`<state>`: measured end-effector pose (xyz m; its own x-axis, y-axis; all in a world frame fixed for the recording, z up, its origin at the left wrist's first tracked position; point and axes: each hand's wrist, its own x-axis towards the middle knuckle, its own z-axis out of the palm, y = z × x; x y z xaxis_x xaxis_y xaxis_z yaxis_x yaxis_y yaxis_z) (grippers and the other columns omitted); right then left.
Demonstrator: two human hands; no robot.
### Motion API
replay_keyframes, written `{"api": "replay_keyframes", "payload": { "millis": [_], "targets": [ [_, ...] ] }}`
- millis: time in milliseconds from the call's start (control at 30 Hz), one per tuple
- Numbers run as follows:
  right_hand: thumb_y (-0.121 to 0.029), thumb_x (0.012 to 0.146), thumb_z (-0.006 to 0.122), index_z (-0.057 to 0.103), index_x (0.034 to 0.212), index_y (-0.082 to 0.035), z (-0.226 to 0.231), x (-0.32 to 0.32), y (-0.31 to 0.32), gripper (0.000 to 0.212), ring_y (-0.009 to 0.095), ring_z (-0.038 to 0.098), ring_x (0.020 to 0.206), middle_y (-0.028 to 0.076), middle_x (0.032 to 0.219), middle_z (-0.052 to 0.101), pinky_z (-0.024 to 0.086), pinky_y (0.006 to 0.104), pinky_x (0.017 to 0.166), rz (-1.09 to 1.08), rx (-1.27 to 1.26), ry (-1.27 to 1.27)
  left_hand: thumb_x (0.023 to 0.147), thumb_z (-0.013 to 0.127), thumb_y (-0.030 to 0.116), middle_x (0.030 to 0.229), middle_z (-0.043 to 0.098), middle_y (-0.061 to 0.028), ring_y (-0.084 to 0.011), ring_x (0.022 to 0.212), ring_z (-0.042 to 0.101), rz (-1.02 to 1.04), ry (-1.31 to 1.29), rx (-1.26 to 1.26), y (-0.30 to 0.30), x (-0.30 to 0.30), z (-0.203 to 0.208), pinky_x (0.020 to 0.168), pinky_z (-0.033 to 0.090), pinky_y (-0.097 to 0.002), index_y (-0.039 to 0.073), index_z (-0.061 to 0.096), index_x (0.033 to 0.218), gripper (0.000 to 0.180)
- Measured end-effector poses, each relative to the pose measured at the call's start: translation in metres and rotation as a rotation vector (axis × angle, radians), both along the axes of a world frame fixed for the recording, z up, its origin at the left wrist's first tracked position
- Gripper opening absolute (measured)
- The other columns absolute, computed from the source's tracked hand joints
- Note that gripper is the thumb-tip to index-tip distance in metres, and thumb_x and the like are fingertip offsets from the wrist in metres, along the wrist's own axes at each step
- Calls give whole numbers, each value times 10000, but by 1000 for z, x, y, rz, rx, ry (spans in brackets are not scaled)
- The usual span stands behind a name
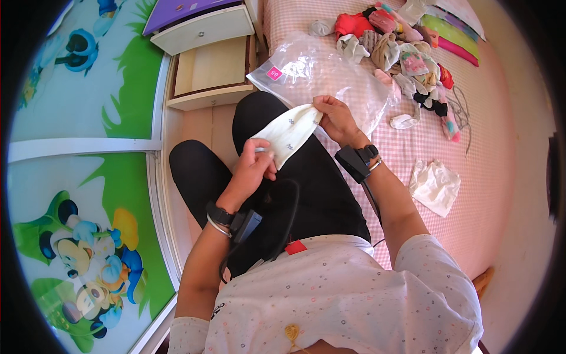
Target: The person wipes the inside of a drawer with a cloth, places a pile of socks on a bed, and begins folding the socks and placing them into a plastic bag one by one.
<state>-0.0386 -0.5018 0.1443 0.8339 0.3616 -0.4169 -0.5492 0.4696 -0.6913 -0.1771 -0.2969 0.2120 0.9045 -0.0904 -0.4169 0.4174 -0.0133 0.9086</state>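
Note:
A small white cloth piece with grey motifs (290, 134) is stretched between my two hands, over my black-trousered thigh. Its exact kind does not show; it lies flat and tapers toward the upper right. The fingers of my left hand (254, 162) are closed on its lower left end, with the thumb on top. At the upper right tip, my right hand (337, 118) pinches it between thumb and fingers. Just beyond the cloth, a clear plastic bag (318, 71) with a pink label lies spread on the bed.
A heap of mixed socks (407, 53) lies on the pink checked bed (401, 177). Nearer me are a single white sock (404, 121) and a folded white garment (436, 187). At the left stand an open drawer (211, 66) and a cartoon-printed sliding door (88, 236).

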Motion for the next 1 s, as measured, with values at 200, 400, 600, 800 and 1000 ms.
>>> {"api": "replay_keyframes", "payload": {
  "millis": [200, 400, 600, 800, 1000],
  "targets": [
    [-75, 819, 599, 552, 916, -12, 8, -7, -18, 125, 167, 603, 707, 66, 808, 583, 528, 303, 669, 75, -203, -125, 931, 439, 152, 636, 504, -51, -130, 510, 490, 133, -33, -18, 9, -8, -12, 480, 415, -241, 73, 388, 1103, 196],
    [-114, 839, 589, 581, 940, -4, 74, 51, -137, 150, 133, 599, 767, 51, 816, 609, 491, 265, 681, -182, -695, -492, 920, 461, 123, 530, 433, -4, -96, 441, 439, 217, 14, -59, 22, -3, 16, 439, 385, -228, 7, 511, 1035, 171],
    [-121, 795, 575, 593, 1085, -45, 71, 160, -249, 300, 212, 611, 831, 110, 914, 643, 476, 296, 760, -511, -1550, -622, 929, 463, 147, 544, 415, 4, -100, 455, 421, 342, -28, -41, 32, 3, 26, 488, 388, -234, 11, 539, 991, 168],
    [-238, 738, 618, 616, 1085, -205, 42, 199, -266, 348, 324, 595, 954, 155, 1006, 632, 472, 401, 820, -44, -1785, -509, 922, 474, 130, 586, 439, -4, -102, 502, 440, 355, -36, -47, 25, 11, 29, 517, 400, -233, 8, 543, 988, 155],
    [-262, 790, 636, 632, 834, -44, 100, 189, -266, 223, 150, 587, 703, 63, 727, 620, 465, 313, 626, -489, -1343, -565, 915, 482, 117, 620, 469, -11, -106, 545, 466, 376, -67, -23, 23, 19, 39, 551, 411, -230, 5, 551, 969, 142]
  ]
}}
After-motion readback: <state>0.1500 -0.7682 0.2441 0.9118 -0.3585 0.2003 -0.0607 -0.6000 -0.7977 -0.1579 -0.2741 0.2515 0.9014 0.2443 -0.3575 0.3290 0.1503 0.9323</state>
